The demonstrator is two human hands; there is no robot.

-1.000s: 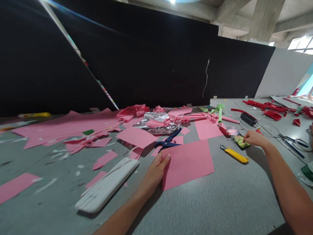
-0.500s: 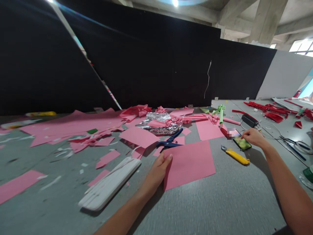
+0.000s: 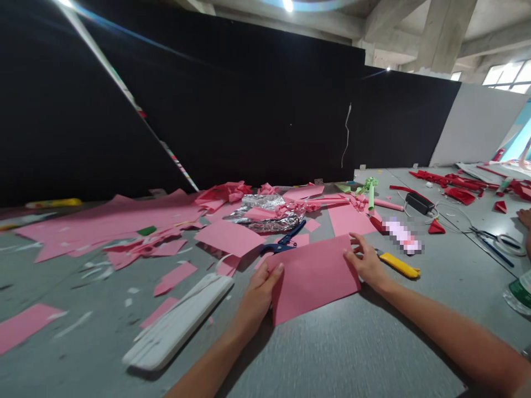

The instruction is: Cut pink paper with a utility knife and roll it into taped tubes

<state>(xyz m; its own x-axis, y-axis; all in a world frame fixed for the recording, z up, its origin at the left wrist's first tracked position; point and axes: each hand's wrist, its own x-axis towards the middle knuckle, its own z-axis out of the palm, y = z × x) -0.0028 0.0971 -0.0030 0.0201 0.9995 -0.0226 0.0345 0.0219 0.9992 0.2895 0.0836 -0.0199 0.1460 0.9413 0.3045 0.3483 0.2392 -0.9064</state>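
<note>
A rectangular sheet of pink paper [image 3: 313, 279] is held up at a tilt just over the grey table. My left hand [image 3: 261, 287] pinches its left edge, thumb in front and fingers behind. On the opposite side, my right hand [image 3: 365, 260] grips the right edge near the upper corner. Just beyond the sheet lie dark blue scissors [image 3: 286, 240], their lower part hidden by the paper. A yellow utility knife [image 3: 400, 265] rests to the right of my right hand, and past it lies a phone [image 3: 402, 235] with a blurred screen.
A long white box-like object [image 3: 178, 323] lies left of my left arm. Pink scraps [image 3: 176, 276] and crumpled silver foil [image 3: 269, 213] spread before a black panel [image 3: 249, 99]. At right are a black adapter [image 3: 420, 203], more scissors [image 3: 493, 237], a bottle [image 3: 520, 293] and another person's hand [image 3: 525, 218].
My right hand has left the phone and moved left to take the pink sheet's right edge. The phone's screen has changed. Another person's hand has appeared at the right edge.
</note>
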